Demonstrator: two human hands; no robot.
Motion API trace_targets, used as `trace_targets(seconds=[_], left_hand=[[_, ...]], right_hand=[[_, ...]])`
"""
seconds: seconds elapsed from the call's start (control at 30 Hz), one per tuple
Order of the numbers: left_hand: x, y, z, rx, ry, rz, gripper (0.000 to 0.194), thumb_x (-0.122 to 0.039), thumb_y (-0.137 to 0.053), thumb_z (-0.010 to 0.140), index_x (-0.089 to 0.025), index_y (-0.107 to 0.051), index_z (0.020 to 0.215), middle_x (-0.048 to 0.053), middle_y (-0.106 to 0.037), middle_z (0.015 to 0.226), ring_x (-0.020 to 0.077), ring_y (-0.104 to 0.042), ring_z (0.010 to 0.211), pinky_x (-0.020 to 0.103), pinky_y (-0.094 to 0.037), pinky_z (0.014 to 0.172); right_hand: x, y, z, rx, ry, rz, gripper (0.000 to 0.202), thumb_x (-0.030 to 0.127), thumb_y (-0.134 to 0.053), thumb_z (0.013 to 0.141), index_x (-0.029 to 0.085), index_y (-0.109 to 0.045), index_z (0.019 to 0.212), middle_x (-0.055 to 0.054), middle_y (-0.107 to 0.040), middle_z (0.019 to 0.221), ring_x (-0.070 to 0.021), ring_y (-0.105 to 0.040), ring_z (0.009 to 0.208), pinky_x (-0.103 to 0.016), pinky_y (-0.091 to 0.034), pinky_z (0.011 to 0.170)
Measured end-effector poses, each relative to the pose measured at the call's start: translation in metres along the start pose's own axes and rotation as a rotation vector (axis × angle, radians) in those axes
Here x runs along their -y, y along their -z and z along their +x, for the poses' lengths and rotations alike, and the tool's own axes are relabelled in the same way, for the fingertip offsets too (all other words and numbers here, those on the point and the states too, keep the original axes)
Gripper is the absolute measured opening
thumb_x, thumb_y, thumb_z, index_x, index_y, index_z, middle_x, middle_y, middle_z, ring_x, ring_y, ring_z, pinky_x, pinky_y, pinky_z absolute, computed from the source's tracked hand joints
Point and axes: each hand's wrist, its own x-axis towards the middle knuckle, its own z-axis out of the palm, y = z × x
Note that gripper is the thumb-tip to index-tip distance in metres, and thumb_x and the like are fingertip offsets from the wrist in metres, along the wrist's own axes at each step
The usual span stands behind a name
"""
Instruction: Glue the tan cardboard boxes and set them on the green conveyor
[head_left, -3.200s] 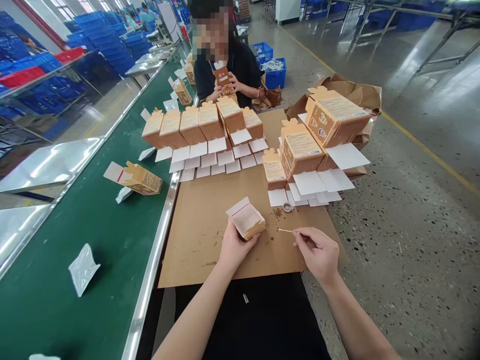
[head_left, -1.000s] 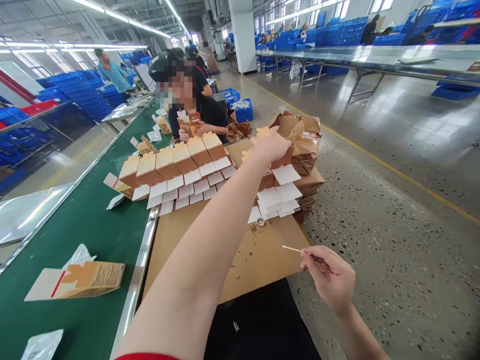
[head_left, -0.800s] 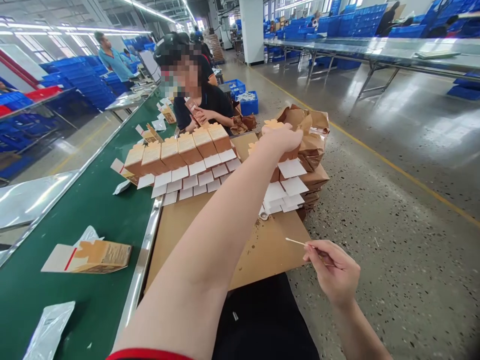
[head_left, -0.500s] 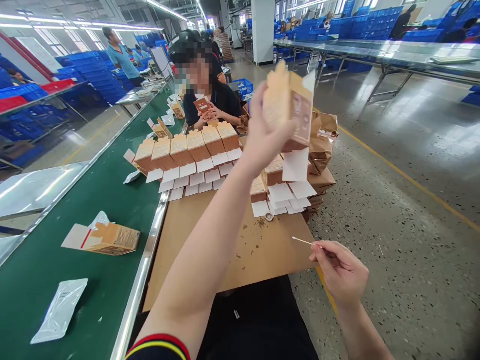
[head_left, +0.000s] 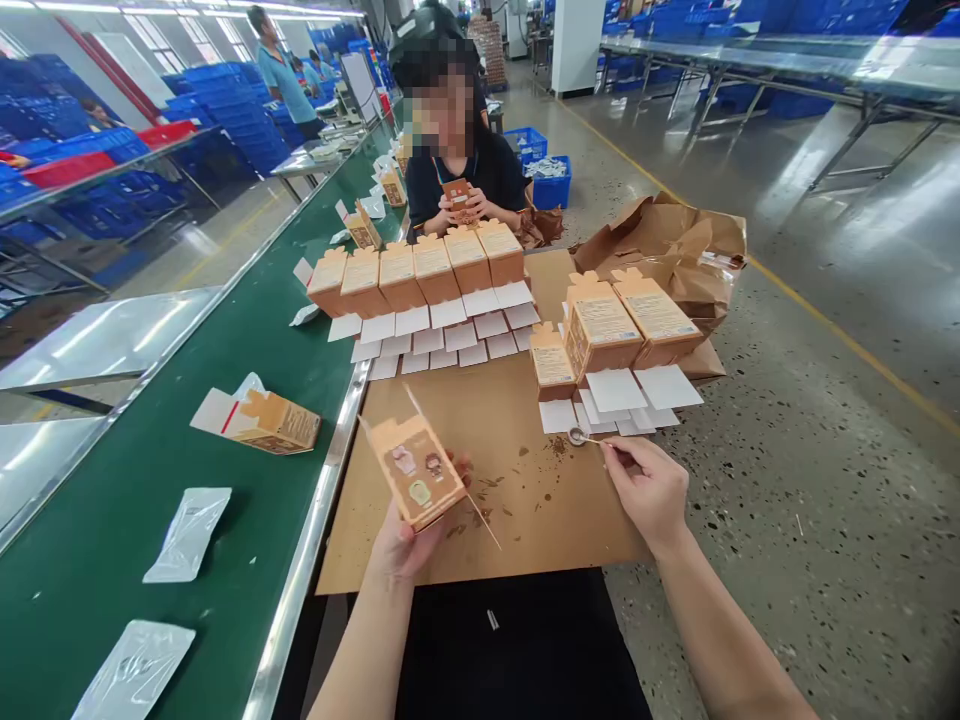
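My left hand [head_left: 411, 540] is closed around the lower end of a brown printed cardboard box [head_left: 421, 472], which is tilted with its flaps open and small cartoon pictures facing me. In my right hand [head_left: 646, 490], a cotton swab [head_left: 595, 440] is pinched between thumb and fingers. Its tip is at a small round dish [head_left: 577, 436] on the brown cardboard sheet [head_left: 450, 400]; the tip itself is hard to make out. Just beyond that dish, several similar boxes [head_left: 604, 325] stand stacked with white flaps out.
More boxes [head_left: 431, 265] stand in rows at the sheet's far left. A green conveyor belt [head_left: 262, 530] on the left carries an open box [head_left: 277, 420] and silvery pouches [head_left: 187, 535]. Crumpled brown paper [head_left: 675, 250] lies at right. Opposite sits a co-worker [head_left: 465, 170] holding a box.
My left hand has brought the box down from above the right-hand stack to the near part of the sheet. My right hand has moved the swab forward to the small dish.
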Motion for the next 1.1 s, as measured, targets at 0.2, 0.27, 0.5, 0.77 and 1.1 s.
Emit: trace_targets(seconds=[0.2, 0.27, 0.5, 0.77, 1.1], left_hand=[[0.014, -0.016, 0.026, -0.296, -0.01, -0.027, 0.091, -0.063, -0.124, 0.063, -0.027, -0.088, 0.138, 0.013, -0.093, 0.14, 0.0403, -0.086, 0.138, 0.053, -0.072, 0.122], [0.014, -0.029, 0.034, -0.337, -0.023, -0.023, 0.086, -0.061, -0.122, 0.066, -0.026, -0.087, 0.136, 0.014, -0.093, 0.142, 0.0413, -0.085, 0.142, 0.053, -0.072, 0.122], [0.012, -0.05, 0.053, -0.36, -0.067, 0.242, 0.093, -0.05, -0.128, 0.058, -0.027, -0.071, 0.129, 0.013, -0.088, 0.137, 0.0365, -0.087, 0.131, 0.058, -0.072, 0.121], [0.017, -0.058, 0.059, -0.453, -0.097, 0.387, 0.099, -0.038, -0.126, 0.062, -0.031, -0.056, 0.132, 0.009, -0.083, 0.133, 0.0328, -0.087, 0.128, 0.052, -0.074, 0.112], [0.036, -0.06, 0.05, -0.398, -0.163, 0.625, 0.091, -0.038, -0.118, 0.067, -0.033, -0.047, 0.126, 0.008, -0.08, 0.135, 0.0335, -0.086, 0.131, 0.05, -0.074, 0.109]], right_hand=[[-0.014, -0.016, 0.009, 0.051, 0.025, -0.063, 0.033, 0.041, -0.074, 0.119, 0.029, -0.094, 0.096, -0.007, -0.094, 0.088, -0.0232, -0.086, 0.07, -0.035, -0.076, 0.068], [-0.011, -0.013, 0.007, 0.029, 0.003, -0.021, 0.03, 0.041, -0.077, 0.117, 0.028, -0.095, 0.097, -0.007, -0.094, 0.09, -0.0232, -0.087, 0.072, -0.035, -0.076, 0.07], [0.032, -0.03, -0.022, 0.147, -0.12, 0.236, 0.021, 0.037, -0.083, 0.116, 0.028, -0.096, 0.102, -0.004, -0.093, 0.089, -0.0195, -0.082, 0.063, -0.032, -0.072, 0.063], [0.048, -0.08, -0.031, 0.342, -0.132, 0.287, 0.028, 0.034, -0.076, 0.115, 0.029, -0.093, 0.094, -0.005, -0.09, 0.084, -0.0211, -0.081, 0.068, -0.032, -0.071, 0.065], [0.04, -0.057, -0.032, 0.217, -0.183, 0.247, 0.029, 0.039, -0.077, 0.117, 0.029, -0.094, 0.096, -0.006, -0.092, 0.089, -0.0223, -0.084, 0.072, -0.034, -0.075, 0.07]])
